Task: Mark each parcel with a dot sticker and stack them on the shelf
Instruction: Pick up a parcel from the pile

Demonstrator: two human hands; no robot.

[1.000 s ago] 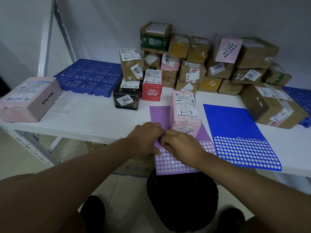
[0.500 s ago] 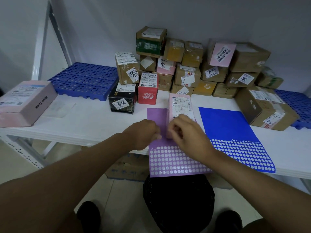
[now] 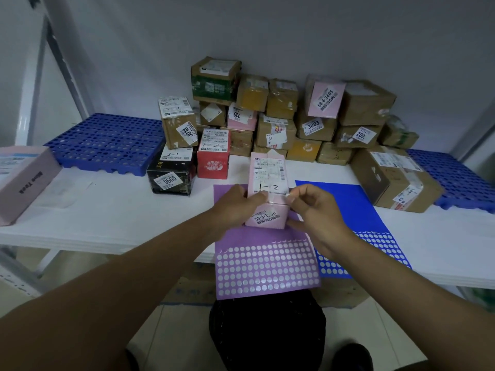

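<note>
Pink box [image 3: 268,183] stands on the purple sheet [image 3: 265,266] at the shelf [image 3: 107,220] edge, left hand [image 3: 235,207] bracing its side, right hand [image 3: 313,207] pinching something small, probably a dot, at its top; looks light, stiff; hold by the sides.

The left hand [image 3: 235,207] grips the left side of the upright pink cardboard parcel [image 3: 267,183]. The right hand [image 3: 316,210] pinches at its labelled top face. Beneath both hands lies the purple dot-sticker sheet [image 3: 265,266] on the white counter [image 3: 107,218].
</note>
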